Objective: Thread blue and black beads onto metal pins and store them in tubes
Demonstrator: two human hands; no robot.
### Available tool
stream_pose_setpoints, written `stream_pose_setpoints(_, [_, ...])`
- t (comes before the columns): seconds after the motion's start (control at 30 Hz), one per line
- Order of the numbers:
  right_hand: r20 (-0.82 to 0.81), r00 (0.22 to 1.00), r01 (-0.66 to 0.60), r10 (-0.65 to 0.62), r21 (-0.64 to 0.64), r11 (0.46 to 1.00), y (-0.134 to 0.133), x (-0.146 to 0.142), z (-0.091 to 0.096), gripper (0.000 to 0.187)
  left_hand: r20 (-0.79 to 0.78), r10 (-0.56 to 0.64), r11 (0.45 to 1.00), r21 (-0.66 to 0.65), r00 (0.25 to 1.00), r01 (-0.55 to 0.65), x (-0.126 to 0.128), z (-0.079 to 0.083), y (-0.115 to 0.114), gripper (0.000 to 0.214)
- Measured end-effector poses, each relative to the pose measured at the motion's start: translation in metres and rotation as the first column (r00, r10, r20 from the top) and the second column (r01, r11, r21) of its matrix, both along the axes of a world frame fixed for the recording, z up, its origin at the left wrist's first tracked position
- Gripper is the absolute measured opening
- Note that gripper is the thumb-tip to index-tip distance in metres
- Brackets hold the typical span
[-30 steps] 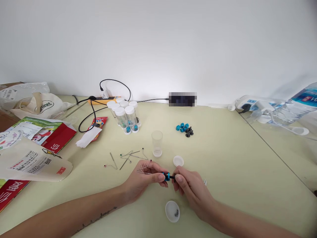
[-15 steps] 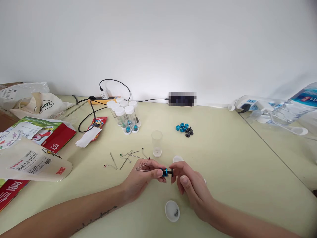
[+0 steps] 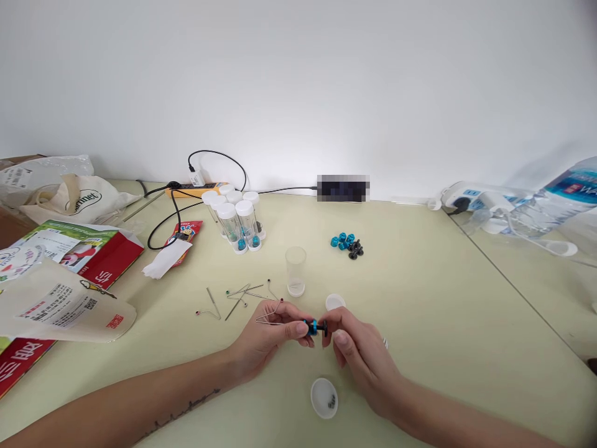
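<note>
My left hand (image 3: 275,323) is closed in a pinch on a small blue metal knob (image 3: 314,326). A thin bent metal rod (image 3: 268,318) with a red-tipped end also lies across this hand's fingers. Out of the knob's right side sticks a black disc-headed screw (image 3: 325,328). The curled fingertips of my right hand (image 3: 361,348) are at the screw's head, with the thumb slightly apart. Just beyond the hands are a clear tube (image 3: 295,267) standing upright and a white cap (image 3: 334,302). Nearer me, another white cap (image 3: 321,389) holds several tiny dark pieces.
Several bent metal rods (image 3: 240,300) lie to the left. Further back are blue knobs (image 3: 342,238) beside black screws (image 3: 356,249), and white-capped tubes (image 3: 227,214). A phone (image 3: 343,188) leans by the wall. Bags and boxes (image 3: 84,249) fill the left; a water bottle (image 3: 559,193) is at right.
The right hand's fingers have shifted slightly around the screw's head, and the head looks a little more turned toward me. The left hand keeps its hold on the knob.
</note>
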State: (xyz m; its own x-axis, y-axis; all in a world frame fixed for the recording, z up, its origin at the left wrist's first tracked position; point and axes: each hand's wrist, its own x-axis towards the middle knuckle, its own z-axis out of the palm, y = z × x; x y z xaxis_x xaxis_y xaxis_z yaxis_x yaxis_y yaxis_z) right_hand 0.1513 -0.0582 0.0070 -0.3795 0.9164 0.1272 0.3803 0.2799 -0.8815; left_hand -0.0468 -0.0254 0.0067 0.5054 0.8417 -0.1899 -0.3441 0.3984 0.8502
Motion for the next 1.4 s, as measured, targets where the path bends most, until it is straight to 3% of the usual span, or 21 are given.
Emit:
stream_pose_setpoints(0.13, [0.095,0.995,-0.020,0.020,0.003,1.000,0.0002,-0.0008,0.0006,0.034,-0.024,-0.036,0.999,0.033,0.999,0.037,0.0004,0.0001,-0.0015,0.012])
stream_pose_setpoints(0.33, [0.093,0.996,0.002,-0.003,0.012,1.000,0.0020,-0.0055,-0.0007,0.011,-0.026,-0.007,1.000,0.028,1.000,0.008,-0.0001,0.0004,0.0009,0.010])
stream_pose_setpoints(0.5, [0.102,0.995,0.002,-0.005,0.034,0.999,0.0017,-0.0043,-0.0008,0.013,-0.025,-0.019,0.999,0.036,1.000,0.020,0.0002,-0.0007,0.0003,0.010])
stream_pose_setpoints(0.63, [0.138,0.990,-0.033,0.026,0.048,0.998,0.0013,-0.0014,0.0005,0.029,-0.033,-0.037,0.999,0.036,0.999,0.038,0.0000,-0.0017,-0.0006,0.011])
stream_pose_setpoints(0.83, [0.130,0.991,0.018,-0.024,0.048,0.999,0.0011,-0.0046,0.0016,0.009,-0.018,-0.013,1.000,0.021,1.000,0.013,-0.0005,-0.0016,0.0013,0.010])
stream_pose_setpoints(1.07, [0.110,0.994,-0.028,0.023,0.042,0.999,0.0013,-0.0007,0.0007,0.035,-0.025,-0.044,0.998,0.037,0.999,0.045,0.0004,-0.0014,-0.0001,0.011])
stream_pose_setpoints(1.27, [0.072,0.997,0.013,-0.011,-0.027,1.000,0.0012,-0.0054,0.0025,0.013,-0.015,0.001,1.000,0.017,1.000,-0.001,0.0007,-0.0009,0.0015,0.012])
stream_pose_setpoints(1.4, [0.050,0.999,0.018,-0.016,-0.036,0.999,0.0012,-0.0057,0.0012,0.014,-0.007,0.010,1.000,0.021,1.000,-0.010,0.0028,-0.0014,0.0029,0.013])
